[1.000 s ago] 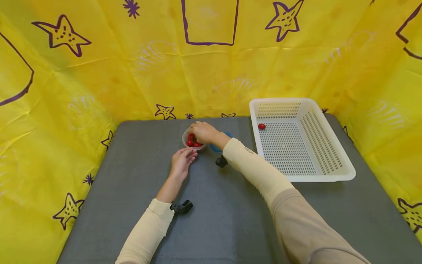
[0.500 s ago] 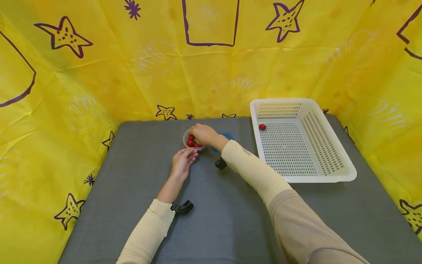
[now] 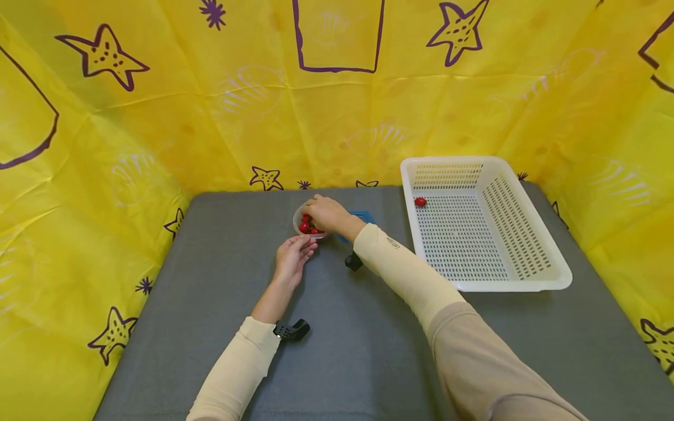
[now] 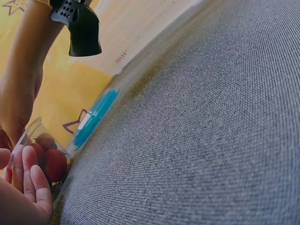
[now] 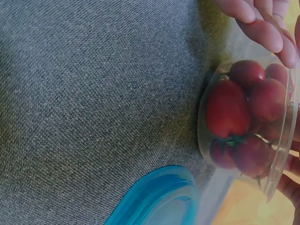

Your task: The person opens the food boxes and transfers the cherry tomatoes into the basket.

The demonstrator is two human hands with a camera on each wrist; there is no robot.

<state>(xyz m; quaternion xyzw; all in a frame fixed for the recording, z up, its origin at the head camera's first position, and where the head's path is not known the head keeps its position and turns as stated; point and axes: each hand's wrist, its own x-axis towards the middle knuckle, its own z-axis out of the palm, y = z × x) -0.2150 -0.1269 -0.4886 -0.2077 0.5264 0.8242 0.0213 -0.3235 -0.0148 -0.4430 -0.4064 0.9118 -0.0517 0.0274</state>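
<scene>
A clear round plastic container (image 5: pixel 211 154) holds several cherry tomatoes (image 5: pixel 228 108), some with green stems. It stands toward the back of the table, left of the basket. My left hand (image 3: pixel 292 257) is at its near rim, thumb and fingers pinching the edge in the head view. My right hand (image 3: pixel 326 214) reaches over the rim from above, with its fingers down inside among the tomatoes. Those fingertips are mostly hidden, so whether they grip a tomato does not show. One more cherry tomato (image 3: pixel 420 202) lies in the white basket (image 3: pixel 547 257).
A blue lid (image 5: pixel 154 197) lies on the grey table (image 3: pixel 221 280) just right of the container, partly under the right wrist. The perforated basket occupies the table's right rear. Yellow patterned cloth (image 3: pixel 326 128) hangs behind and along both sides.
Both hands stay at the container almost unmoved; the right hand shifts only slightly within its opening. The tomato in the basket stays in place.
</scene>
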